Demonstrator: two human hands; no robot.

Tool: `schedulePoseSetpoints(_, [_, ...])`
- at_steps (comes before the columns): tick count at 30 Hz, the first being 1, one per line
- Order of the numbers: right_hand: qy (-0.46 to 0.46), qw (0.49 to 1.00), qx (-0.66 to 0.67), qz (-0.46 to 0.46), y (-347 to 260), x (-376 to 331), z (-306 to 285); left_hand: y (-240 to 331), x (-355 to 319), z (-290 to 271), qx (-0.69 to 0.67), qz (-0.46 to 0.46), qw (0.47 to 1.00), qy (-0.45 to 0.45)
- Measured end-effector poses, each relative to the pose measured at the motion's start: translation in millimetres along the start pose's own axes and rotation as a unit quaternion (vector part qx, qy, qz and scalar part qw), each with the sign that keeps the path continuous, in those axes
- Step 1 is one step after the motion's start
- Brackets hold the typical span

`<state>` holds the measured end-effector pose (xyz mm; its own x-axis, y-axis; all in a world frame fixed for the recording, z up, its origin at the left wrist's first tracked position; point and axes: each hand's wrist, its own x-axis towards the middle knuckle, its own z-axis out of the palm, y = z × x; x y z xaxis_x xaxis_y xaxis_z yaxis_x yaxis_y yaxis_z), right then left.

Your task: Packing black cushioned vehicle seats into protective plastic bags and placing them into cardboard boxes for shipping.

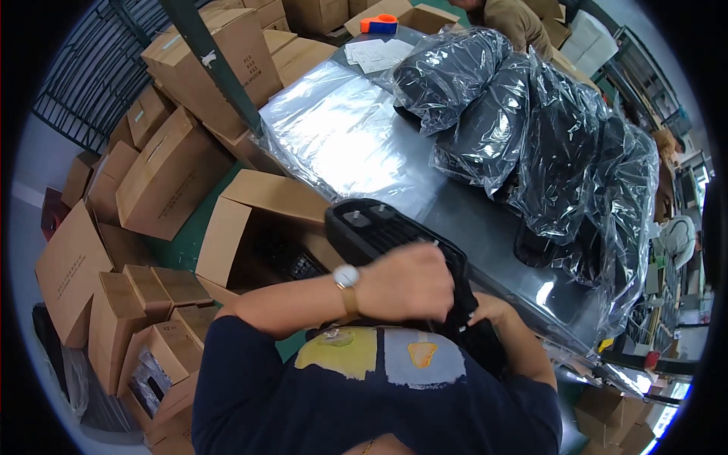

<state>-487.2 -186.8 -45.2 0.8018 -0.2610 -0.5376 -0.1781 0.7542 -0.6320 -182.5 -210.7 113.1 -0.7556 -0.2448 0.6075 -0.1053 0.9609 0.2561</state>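
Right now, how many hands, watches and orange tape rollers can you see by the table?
Hands: 2, the left hand and right hand, both on the black plastic part
Wristwatch: 1
Orange tape dispenser: 1
Total: 4

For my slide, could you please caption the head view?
Both hands, left hand and right hand, grip a black plastic part beside bagged parts on a table.

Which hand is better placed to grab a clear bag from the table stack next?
Probably the left hand: it rests atop the black plastic part, nearest the clear bags. The right hand is tucked under the part, supporting it.
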Motion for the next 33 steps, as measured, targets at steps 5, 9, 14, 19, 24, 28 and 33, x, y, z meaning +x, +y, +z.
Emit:
schedulePoseSetpoints(5, [0.101, 0.995, 0.01, -0.013, 6, -57, 2, -128, -58, 12, -0.075, -0.548, 0.795, 0.249])
schedulePoseSetpoints(9, [0.224, 0.963, 0.15, -0.024, 14, -79, 3, -204, -102, 87, -0.001, -0.608, 0.789, 0.086])
schedulePoseSetpoints(14, [0.314, 0.933, 0.172, -0.043, 19, -84, 9, -212, -81, 120, 0.164, -0.635, 0.754, -0.03])
schedulePoseSetpoints(19, [0.343, 0.914, 0.215, 0.022, 28, -80, -1, -227, -92, 118, 0.072, -0.657, 0.75, 0.026])
schedulePoseSetpoints(24, [0.3, 0.926, 0.199, 0.112, 6, -76, -3, -267, -141, 113, -0.115, -0.679, 0.705, 0.167])
schedulePoseSetpoints(28, [0.311, 0.941, 0.125, 0.043, 13, -69, -3, -245, -107, 72, -0.266, -0.707, 0.633, 0.17])
schedulePoseSetpoints(33, [0.362, 0.929, 0.049, 0.061, 22, -67, -9, -236, -123, 22, -0.249, -0.652, 0.716, -0.025])
